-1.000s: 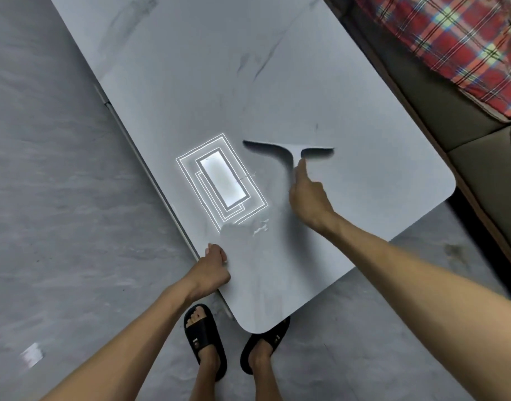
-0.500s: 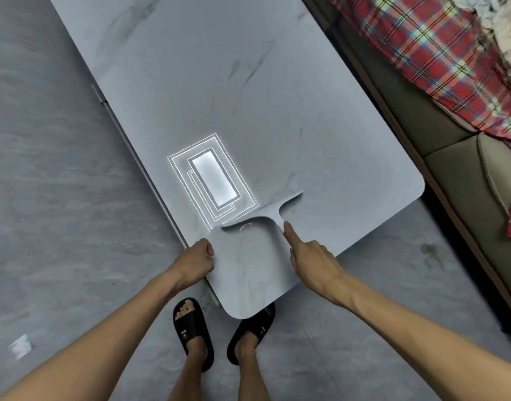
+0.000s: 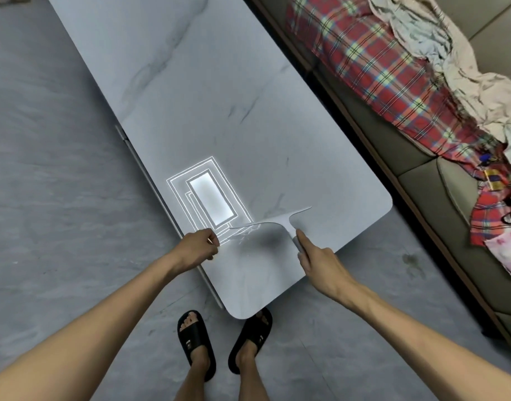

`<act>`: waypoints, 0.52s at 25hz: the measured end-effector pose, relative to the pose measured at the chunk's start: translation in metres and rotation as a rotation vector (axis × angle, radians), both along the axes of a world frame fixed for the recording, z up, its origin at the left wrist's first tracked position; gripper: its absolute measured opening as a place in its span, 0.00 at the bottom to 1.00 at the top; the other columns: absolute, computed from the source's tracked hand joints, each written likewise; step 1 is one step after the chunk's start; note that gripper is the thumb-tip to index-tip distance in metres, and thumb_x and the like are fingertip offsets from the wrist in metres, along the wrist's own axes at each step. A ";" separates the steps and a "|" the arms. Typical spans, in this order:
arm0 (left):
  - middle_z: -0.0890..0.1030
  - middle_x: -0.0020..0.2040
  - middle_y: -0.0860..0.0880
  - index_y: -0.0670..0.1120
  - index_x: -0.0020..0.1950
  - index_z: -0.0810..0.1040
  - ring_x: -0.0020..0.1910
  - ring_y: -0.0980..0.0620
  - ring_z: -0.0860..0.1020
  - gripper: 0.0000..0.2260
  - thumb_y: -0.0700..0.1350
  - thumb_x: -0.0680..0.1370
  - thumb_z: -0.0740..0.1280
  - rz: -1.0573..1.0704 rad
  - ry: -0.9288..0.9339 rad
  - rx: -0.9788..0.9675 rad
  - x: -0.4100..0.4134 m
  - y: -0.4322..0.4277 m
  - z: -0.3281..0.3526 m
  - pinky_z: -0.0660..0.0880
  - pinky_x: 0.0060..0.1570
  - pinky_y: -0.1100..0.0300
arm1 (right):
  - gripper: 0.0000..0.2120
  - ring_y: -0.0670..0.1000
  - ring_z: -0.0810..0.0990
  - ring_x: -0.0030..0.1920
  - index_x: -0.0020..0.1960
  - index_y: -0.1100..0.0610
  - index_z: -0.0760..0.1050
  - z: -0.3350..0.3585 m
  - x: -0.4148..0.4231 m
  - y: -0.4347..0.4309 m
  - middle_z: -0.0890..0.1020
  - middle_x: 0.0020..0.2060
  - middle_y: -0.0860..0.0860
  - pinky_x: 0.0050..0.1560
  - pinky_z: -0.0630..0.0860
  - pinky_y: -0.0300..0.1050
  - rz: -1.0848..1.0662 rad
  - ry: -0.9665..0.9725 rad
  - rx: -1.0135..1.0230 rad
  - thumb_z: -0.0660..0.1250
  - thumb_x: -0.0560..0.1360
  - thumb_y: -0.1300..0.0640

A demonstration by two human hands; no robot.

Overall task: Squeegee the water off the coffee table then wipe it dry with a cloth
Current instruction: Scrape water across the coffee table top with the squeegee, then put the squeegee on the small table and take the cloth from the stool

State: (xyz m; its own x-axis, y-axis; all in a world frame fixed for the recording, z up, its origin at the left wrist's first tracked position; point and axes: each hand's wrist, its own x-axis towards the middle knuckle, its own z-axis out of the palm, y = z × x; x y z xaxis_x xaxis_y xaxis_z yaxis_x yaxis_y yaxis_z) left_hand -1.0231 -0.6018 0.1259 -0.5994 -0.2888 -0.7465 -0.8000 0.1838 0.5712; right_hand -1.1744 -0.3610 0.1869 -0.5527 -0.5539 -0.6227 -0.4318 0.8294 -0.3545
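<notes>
The grey marble coffee table [image 3: 219,96] runs from the top left down to a rounded corner near my feet. A grey squeegee [image 3: 277,220] lies blade-down on its near end, tilted, with thin streaks of water [image 3: 245,238] under the blade's left tip. My right hand [image 3: 317,259] grips the squeegee's handle, index finger stretched along it. My left hand [image 3: 196,248] rests as a curled fist on the table's left edge, just left of the blade, with nothing visible in it. No cloth for wiping is in view on the table.
A ceiling light's reflection [image 3: 210,198] glares on the tabletop beside the blade. A sofa [image 3: 422,180] with a red plaid blanket [image 3: 378,62] and crumpled fabrics runs along the table's right side. My feet in black slippers [image 3: 195,340] stand on the grey floor at the table's corner.
My right hand has drawn the squeegee from mid-table towards the near left edge, turning the blade at a slant. My left hand stayed at the edge.
</notes>
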 end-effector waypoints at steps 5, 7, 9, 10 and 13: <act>0.85 0.41 0.47 0.44 0.46 0.82 0.34 0.53 0.81 0.09 0.48 0.77 0.66 0.156 0.118 0.251 0.005 0.002 0.079 0.76 0.39 0.58 | 0.09 0.47 0.65 0.22 0.39 0.51 0.64 0.074 0.039 -0.051 0.69 0.30 0.50 0.26 0.63 0.42 -0.451 -0.355 -0.278 0.55 0.77 0.52; 0.86 0.44 0.46 0.44 0.48 0.83 0.35 0.54 0.81 0.15 0.55 0.77 0.66 0.232 0.151 0.319 0.011 0.004 0.111 0.76 0.38 0.61 | 0.12 0.45 0.63 0.22 0.38 0.49 0.64 0.101 0.057 -0.070 0.68 0.29 0.48 0.25 0.61 0.40 -0.437 -0.397 -0.352 0.54 0.79 0.47; 0.86 0.47 0.47 0.44 0.50 0.84 0.37 0.54 0.82 0.19 0.59 0.75 0.66 0.310 0.185 0.366 0.019 0.008 0.142 0.76 0.38 0.62 | 0.14 0.45 0.66 0.25 0.40 0.46 0.67 0.125 0.075 -0.083 0.71 0.30 0.48 0.26 0.62 0.41 -0.355 -0.401 -0.399 0.51 0.79 0.42; 0.86 0.48 0.47 0.44 0.50 0.84 0.39 0.54 0.82 0.20 0.60 0.75 0.66 0.348 0.211 0.389 0.025 0.012 0.157 0.76 0.39 0.62 | 0.13 0.46 0.69 0.27 0.45 0.43 0.70 0.137 0.086 -0.086 0.74 0.32 0.49 0.26 0.64 0.41 -0.322 -0.412 -0.410 0.51 0.79 0.40; 0.86 0.45 0.48 0.44 0.48 0.84 0.39 0.55 0.83 0.17 0.57 0.75 0.67 0.512 0.318 0.398 0.046 0.028 0.199 0.75 0.40 0.62 | 0.20 0.46 0.75 0.30 0.70 0.37 0.60 0.169 0.111 -0.090 0.81 0.39 0.49 0.26 0.68 0.38 -0.203 -0.453 -0.414 0.52 0.79 0.37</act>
State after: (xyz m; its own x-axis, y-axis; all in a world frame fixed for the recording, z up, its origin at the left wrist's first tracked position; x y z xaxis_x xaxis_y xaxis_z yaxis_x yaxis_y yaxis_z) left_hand -0.9771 -0.5741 0.3254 -0.6673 -0.3341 -0.6656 -0.5140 -0.4402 0.7362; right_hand -1.0633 -0.4511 0.3558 -0.4043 -0.7104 -0.5761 -0.0133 0.6344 -0.7729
